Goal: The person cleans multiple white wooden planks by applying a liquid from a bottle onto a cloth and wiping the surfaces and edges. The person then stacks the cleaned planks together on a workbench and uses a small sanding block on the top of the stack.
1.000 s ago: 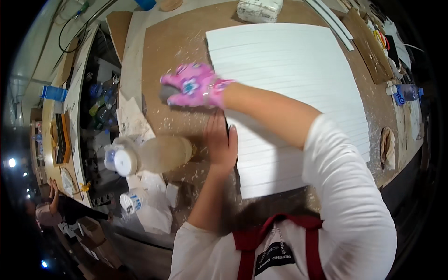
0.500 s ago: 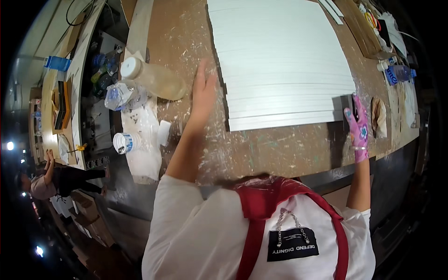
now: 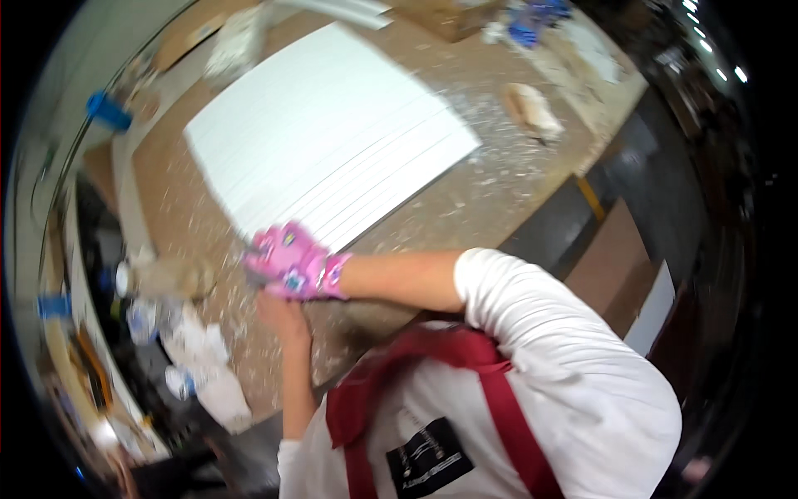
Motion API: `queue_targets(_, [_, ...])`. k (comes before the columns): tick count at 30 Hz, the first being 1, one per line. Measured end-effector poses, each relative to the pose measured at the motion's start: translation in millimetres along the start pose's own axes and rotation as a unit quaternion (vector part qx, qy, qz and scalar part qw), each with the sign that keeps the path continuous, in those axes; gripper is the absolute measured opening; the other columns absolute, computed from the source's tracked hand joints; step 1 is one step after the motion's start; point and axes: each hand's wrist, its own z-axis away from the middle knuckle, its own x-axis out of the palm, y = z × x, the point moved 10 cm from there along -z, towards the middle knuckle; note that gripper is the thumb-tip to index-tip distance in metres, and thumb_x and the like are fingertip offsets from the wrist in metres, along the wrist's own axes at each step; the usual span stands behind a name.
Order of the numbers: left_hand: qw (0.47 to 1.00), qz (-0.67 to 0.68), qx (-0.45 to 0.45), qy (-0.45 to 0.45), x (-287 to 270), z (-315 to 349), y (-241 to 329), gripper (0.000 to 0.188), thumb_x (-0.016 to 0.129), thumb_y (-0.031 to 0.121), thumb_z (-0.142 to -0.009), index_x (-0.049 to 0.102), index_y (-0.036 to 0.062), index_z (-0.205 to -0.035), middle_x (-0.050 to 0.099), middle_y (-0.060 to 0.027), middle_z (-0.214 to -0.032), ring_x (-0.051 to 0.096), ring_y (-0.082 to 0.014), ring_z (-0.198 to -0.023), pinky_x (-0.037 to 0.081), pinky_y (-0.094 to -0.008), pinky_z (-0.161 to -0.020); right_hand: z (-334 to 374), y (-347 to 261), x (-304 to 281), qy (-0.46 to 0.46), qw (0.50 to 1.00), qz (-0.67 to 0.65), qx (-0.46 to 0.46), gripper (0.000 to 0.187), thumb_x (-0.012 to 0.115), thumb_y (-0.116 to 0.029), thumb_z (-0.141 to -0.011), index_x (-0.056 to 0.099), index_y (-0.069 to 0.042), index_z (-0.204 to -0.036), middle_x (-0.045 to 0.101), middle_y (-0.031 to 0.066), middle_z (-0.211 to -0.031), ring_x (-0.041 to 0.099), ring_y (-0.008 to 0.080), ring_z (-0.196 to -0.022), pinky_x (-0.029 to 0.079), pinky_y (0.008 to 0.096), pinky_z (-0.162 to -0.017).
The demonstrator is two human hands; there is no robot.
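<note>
A stack of white strips (image 3: 332,125), laid side by side as one sheet, lies on the brown worktable. My right hand (image 3: 293,261), in a pink flowered glove, has crossed over to the stack's near left corner. Its fingers look curled, and a blurred grey patch shows at their left side; whether it is a held piece or part of the glove I cannot make out. Just below it is my bare left hand (image 3: 283,316), close to or touching the glove. Its fingers are hidden behind the glove and smeared.
Left of my hands, a cloudy plastic jar (image 3: 170,279) lies on its side near a clear bottle (image 3: 143,321) and a white cup (image 3: 179,382). A crumpled tan-and-white piece (image 3: 534,112) lies on the glue-spotted worktable (image 3: 432,220). White strips (image 3: 341,12) rest at the far edge.
My right hand has gone from the stack's right corner, where it held a dark block, to its left corner. My left hand has drawn nearer me. The view has turned.
</note>
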Motion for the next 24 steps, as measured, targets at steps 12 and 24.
queue_targets(12, [0.981,-0.057,0.185,-0.03,-43,-35,119,0.078,0.066,0.028,-0.083,0.028,-0.0007,-0.145,0.029,-0.0232,-0.149,0.028,-0.0381,-0.138,0.022,-0.0482,-0.112,103,96,-97,0.198,0.962,0.136,0.126,0.038,0.061,-0.039,-0.069,0.057,-0.012,-0.095,0.06,0.0117,-0.09,0.06,0.0303,-0.084,0.047,0.0473,-0.07])
queue_targets(24, [0.98,-0.069,0.165,-0.089,-31,-48,122,0.084,0.066,0.042,-0.082,0.028,0.0013,-0.145,0.024,-0.0148,-0.153,0.026,-0.0337,-0.139,0.02,-0.051,-0.112,115,208,-139,0.121,0.95,0.148,0.247,0.049,0.057,-0.038,-0.075,0.056,-0.015,-0.118,0.057,0.0167,-0.103,0.056,0.0365,-0.099,0.044,0.0514,-0.077])
